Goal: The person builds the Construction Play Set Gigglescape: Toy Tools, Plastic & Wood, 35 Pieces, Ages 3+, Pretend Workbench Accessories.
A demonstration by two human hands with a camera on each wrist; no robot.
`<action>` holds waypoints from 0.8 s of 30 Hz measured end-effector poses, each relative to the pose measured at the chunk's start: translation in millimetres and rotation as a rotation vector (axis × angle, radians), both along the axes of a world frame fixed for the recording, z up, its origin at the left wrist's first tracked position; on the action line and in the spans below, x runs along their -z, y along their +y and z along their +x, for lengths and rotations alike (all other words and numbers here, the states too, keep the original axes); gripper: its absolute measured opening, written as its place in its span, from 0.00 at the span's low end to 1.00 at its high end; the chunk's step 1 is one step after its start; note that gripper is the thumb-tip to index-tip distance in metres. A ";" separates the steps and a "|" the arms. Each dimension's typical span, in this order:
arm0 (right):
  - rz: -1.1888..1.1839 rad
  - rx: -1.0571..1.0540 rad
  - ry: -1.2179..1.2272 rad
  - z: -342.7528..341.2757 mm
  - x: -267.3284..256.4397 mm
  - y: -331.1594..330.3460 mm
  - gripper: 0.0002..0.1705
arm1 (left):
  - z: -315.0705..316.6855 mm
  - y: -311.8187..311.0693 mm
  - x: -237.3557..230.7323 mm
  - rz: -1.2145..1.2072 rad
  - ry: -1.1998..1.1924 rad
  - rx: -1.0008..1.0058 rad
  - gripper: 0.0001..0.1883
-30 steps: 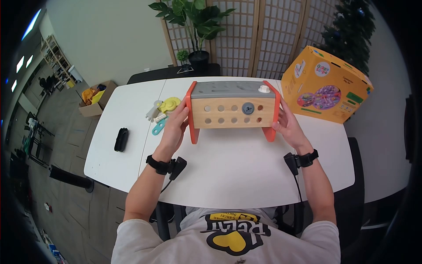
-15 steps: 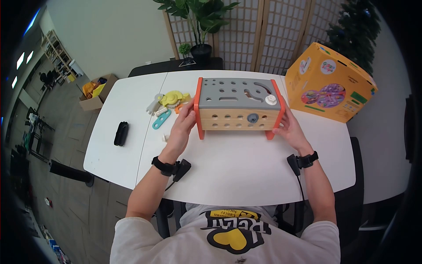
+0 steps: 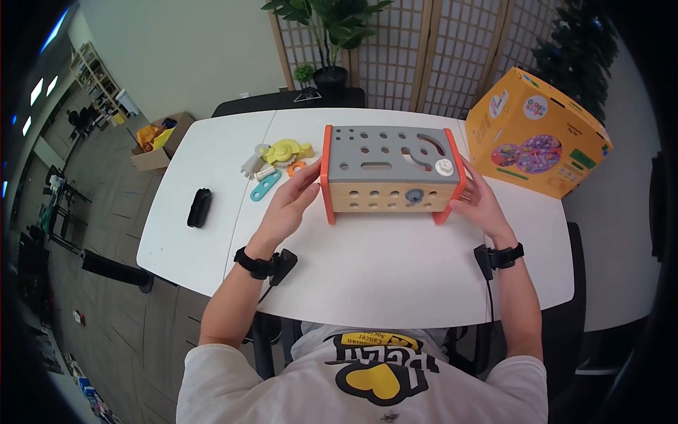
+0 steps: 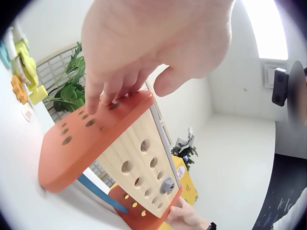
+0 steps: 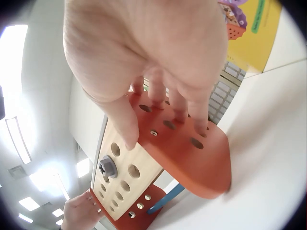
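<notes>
A toy workbench [image 3: 385, 173] stands on the white table, with a grey holed top, a pale wood front and red side panels. A white knob-like piece [image 3: 444, 167] sits at the top's right front corner, and a grey screw head [image 3: 414, 196] pokes from the front. My left hand [image 3: 284, 210] rests straight fingers on the left red panel [image 4: 96, 139], its thumb held apart. On the other side my right hand [image 3: 487, 206] lays its fingers flat along the right red panel [image 5: 192, 155], the thumb lying by its front edge.
Left of the workbench lie a yellow toy piece [image 3: 286, 151], a teal strip with holes [image 3: 265, 186] and an orange piece [image 3: 296, 168]. A black case [image 3: 200, 208] is farther left. The large yellow box [image 3: 538, 134] stands at the back right.
The workbench has tipped back from showing mostly its front to standing with its holed top in view. Both hands have stayed at its sides; the left thumb has come away from the panel.
</notes>
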State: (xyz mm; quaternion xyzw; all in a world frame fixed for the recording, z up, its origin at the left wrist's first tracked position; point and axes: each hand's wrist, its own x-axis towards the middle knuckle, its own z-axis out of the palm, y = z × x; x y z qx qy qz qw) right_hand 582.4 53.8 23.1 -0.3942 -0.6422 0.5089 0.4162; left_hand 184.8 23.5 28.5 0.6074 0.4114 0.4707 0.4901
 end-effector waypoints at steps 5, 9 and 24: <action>0.013 0.000 -0.066 0.0 -14.1 -2.8 0.53 | -19.1 5.1 -0.5 -0.025 0.161 -0.063 0.19; 0.032 0.039 -0.159 -3.3 -23.2 -10.7 0.51 | -55.0 27.7 0.4 0.153 0.895 -0.303 0.13; 0.990 0.194 -0.574 -104.0 -56.1 -50.7 0.20 | -114.3 85.1 66.9 0.168 1.411 -0.553 0.06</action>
